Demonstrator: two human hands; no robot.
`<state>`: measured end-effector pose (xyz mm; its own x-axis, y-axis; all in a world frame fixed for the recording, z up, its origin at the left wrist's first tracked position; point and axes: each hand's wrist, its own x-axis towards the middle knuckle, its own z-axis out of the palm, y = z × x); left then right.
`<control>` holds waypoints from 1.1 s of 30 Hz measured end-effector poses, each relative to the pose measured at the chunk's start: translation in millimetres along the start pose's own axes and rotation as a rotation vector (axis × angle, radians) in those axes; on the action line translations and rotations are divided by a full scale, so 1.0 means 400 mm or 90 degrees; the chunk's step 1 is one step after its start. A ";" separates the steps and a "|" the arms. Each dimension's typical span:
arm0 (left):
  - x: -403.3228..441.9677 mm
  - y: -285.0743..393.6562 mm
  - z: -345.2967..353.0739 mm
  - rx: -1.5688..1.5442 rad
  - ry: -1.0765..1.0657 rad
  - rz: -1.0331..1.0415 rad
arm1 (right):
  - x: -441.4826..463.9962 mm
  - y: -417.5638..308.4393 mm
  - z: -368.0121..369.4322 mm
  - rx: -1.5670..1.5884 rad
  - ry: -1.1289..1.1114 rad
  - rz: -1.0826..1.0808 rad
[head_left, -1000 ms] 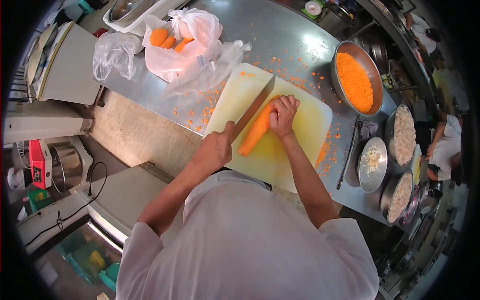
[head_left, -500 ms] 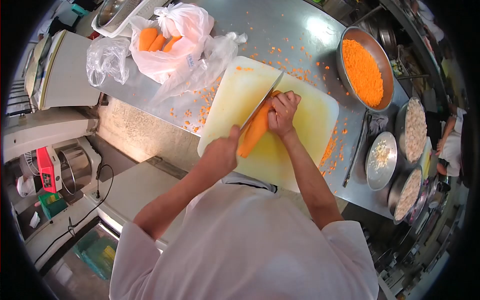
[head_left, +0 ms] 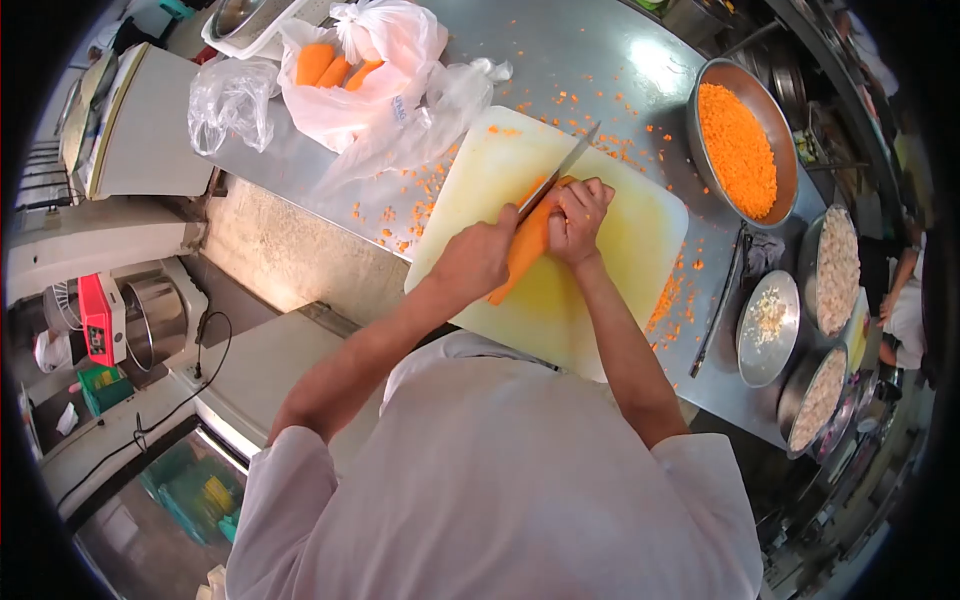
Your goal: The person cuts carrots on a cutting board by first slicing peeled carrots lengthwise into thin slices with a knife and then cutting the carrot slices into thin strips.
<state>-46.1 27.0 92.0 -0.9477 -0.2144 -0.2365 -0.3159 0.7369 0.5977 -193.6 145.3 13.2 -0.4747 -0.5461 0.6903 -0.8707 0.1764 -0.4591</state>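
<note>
My left hand [head_left: 475,258] is closed around the handle of a knife [head_left: 576,154]. Its blade lies along the left side of a large peeled carrot [head_left: 524,255], pointing away from me. With bent fingers, my right hand [head_left: 578,218] grips the carrot's far end. The carrot rests slantwise on a yellow-stained white cutting board [head_left: 455,225]. Part of the blade's contact with the carrot is hidden by my hands. A few orange bits stick to the board's far left corner.
A pinkish plastic bag [head_left: 400,95] holds more carrots [head_left: 315,64]. At right stand a metal bowl [head_left: 790,150] of chopped carrot, a smaller bowl [head_left: 752,362] with pale bits, and two bowls of pale diced food [head_left: 836,270]. Carrot crumbs litter the steel table [head_left: 560,40].
My left hand has pushed the knife forward, so the blade reaches farther past the carrot and my hands are closer together. My right hand keeps its grip. The whole view has shifted slightly.
</note>
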 end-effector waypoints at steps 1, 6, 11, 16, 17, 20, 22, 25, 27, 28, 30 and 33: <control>0.012 0.007 -0.012 -0.002 -0.009 0.020 | -0.004 0.002 -0.001 -0.008 0.011 0.000; -0.142 0.048 -0.110 -0.027 -0.063 -0.038 | -0.002 0.006 0.000 -0.003 0.003 0.021; -0.185 0.040 -0.120 -0.029 -0.105 -0.040 | -0.007 0.009 0.008 0.001 0.021 0.015; -0.024 -0.024 0.037 -0.012 0.006 0.023 | -0.011 0.009 0.004 0.005 0.024 0.020; 0.004 -0.024 0.038 -0.013 0.007 0.025 | -0.010 0.007 0.004 0.010 0.034 0.024; 0.026 -0.014 0.015 -0.033 0.005 0.018 | -0.012 0.014 0.014 0.016 0.037 0.021; -0.027 0.013 -0.047 -0.046 -0.045 -0.002 | 0.002 0.015 0.005 0.007 0.035 0.021; -0.127 0.053 -0.121 -0.061 -0.106 -0.062 | -0.010 0.005 0.005 -0.002 0.027 0.031; -0.159 0.051 -0.130 -0.056 -0.129 -0.083 | -0.011 0.003 0.011 -0.011 0.029 0.036; -0.164 0.051 -0.129 -0.054 -0.153 -0.099 | -0.011 0.001 0.010 0.002 0.032 0.037; -0.136 0.042 -0.099 -0.022 -0.164 -0.107 | -0.013 0.000 0.002 0.011 0.032 0.047; -0.033 -0.010 0.008 0.014 -0.080 -0.045 | -0.004 0.008 0.005 0.013 0.025 0.033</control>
<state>-32.4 29.0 90.3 -0.9098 -0.1852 -0.3715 -0.3787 0.7367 0.5602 -195.4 145.0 9.4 -0.5239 -0.5045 0.6863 -0.8423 0.1872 -0.5054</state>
